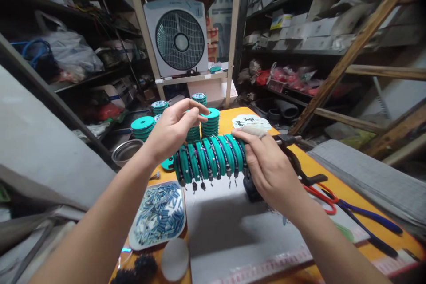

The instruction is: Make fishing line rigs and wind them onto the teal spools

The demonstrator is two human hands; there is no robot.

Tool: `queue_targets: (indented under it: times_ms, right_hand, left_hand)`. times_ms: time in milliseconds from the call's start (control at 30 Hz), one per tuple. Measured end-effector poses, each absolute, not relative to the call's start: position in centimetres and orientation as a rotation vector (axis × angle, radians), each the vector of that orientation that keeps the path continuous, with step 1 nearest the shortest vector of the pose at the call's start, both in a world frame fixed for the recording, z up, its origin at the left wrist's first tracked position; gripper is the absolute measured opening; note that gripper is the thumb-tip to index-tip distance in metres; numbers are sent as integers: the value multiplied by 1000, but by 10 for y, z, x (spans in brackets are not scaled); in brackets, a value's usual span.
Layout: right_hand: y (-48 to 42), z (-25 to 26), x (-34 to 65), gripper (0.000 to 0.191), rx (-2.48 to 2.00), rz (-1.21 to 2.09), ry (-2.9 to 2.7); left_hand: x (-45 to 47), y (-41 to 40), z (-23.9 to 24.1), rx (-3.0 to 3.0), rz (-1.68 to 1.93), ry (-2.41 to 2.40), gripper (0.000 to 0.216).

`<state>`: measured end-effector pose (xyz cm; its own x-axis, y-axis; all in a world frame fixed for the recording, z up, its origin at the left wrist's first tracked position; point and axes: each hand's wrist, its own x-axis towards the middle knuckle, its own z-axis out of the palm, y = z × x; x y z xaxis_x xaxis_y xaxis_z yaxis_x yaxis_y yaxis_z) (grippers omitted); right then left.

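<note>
A row of teal discs [216,155], wound with dark beaded cords, lies sideways across the middle, raised over a grey board. Dark cord ends hang from its lower side. My right hand [271,164] is closed around its right end, fingers over the top. Above the left part, my left hand [178,124] is held with fingers bent and thumb near the index finger; anything thin between them cannot be made out. Stacked teal discs [210,120] stand behind. Past my right hand, a black stand with a crank-like handle [308,177] is partly hidden.
A white tray [135,239] of small blue-grey tubes stands at left, beside a round white disc [175,259]. A metal bowl [128,151] is behind it. Orange-handled scissors [324,195] and blue-handled pliers [372,217] lie right. A box fan [176,37] faces me between crowded shelves.
</note>
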<state>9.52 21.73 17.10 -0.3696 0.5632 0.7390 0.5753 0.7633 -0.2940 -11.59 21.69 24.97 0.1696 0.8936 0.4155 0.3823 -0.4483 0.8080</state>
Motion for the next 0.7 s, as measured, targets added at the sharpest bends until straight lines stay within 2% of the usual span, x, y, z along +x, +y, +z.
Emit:
queue_targets:
  times_ms: [133,167,233,300,533,700]
  right_hand:
    - [223,171,93,35,-883,-59,-2058]
    - [224,172,93,35,-897,-64,-2061]
    - [227,175,91,33,-914,-69,-2067]
    - [229,177,89,32,-919,-71,-2069]
    - [227,180,88,33,-925,-51,-2078]
    - [225,179,90,32,-898,-78,-2086]
  left_hand:
    - [-140,185,245,2216,1027,1306,33]
    - [-144,179,242,2286,945,1314,44]
    - [-149,170,233,2424,791,1295,78]
    - [-148,166,223,2564,725,1272,92]
    - [-143,169,200,2635,892,1359,104]
    - [-148,165,202,2665,693,1443,109]
